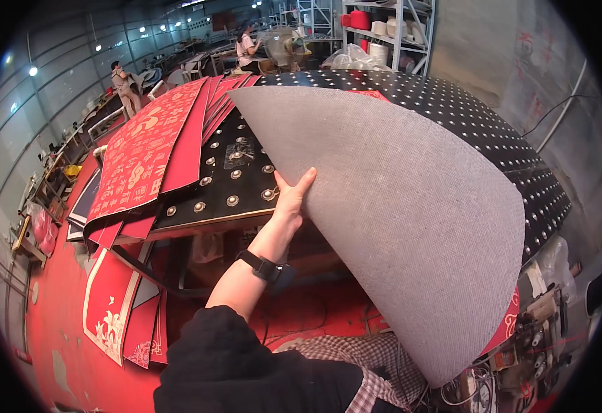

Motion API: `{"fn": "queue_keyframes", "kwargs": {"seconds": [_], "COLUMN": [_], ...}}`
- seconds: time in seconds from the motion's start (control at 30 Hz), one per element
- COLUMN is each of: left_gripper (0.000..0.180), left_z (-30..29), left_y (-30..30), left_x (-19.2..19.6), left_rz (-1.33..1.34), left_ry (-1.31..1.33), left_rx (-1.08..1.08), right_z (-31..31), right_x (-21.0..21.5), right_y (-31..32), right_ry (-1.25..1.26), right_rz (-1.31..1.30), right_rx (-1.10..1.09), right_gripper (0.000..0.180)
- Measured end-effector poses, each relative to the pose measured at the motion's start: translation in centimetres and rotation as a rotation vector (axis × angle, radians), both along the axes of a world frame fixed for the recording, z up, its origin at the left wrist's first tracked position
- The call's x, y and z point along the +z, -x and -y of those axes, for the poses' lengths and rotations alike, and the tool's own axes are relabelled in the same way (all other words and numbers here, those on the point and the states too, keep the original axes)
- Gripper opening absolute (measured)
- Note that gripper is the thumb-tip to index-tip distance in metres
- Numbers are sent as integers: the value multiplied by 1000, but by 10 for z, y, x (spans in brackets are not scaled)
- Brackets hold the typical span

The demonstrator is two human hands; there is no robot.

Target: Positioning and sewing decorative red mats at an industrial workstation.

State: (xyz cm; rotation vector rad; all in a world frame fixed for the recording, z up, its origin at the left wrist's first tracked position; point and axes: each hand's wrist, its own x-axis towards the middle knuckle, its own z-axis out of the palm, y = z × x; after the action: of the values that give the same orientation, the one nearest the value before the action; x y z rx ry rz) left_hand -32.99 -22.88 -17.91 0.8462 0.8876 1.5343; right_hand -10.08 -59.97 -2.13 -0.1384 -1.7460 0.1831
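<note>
The left hand (292, 199) pinched the grey mat (397, 206) at its straight edge; the right hand was out of view, so its state I could not tell. The grey mat was tilted over the near side of the bench (251, 187), where red mats (143, 148) lay overlapping at left.

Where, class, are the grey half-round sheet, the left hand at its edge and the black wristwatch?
Grey half-round sheet (411, 213): head view, middle of its ribbed face.
Left hand (291, 200): head view, back of the hand.
Black wristwatch (266, 268): head view, its dark case.
</note>
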Motion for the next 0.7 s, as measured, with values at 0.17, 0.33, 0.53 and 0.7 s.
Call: {"fn": "queue_keyframes", "kwargs": {"seconds": [0.17, 0.33, 0.53, 0.7], "left_gripper": [102, 101, 99, 105], "left_z": [2, -1, 0, 7], "left_y": [4, 1, 5, 2], "left_x": [1, -1, 0, 10], "left_rz": [5, 13, -8, 5], "left_ry": [2, -1, 3, 26], "left_rx": [-1, 1, 10, -38], "right_z": [10, 2, 9, 5], "right_x": [-4, -8, -2, -4], "right_y": [1, 3, -1, -4], "right_ry": [114, -62, 119, 23], "right_rz": [7, -53, 8, 15], "right_rx": [-105, -112, -49, 4], "right_gripper": [8, 11, 10, 12]}}
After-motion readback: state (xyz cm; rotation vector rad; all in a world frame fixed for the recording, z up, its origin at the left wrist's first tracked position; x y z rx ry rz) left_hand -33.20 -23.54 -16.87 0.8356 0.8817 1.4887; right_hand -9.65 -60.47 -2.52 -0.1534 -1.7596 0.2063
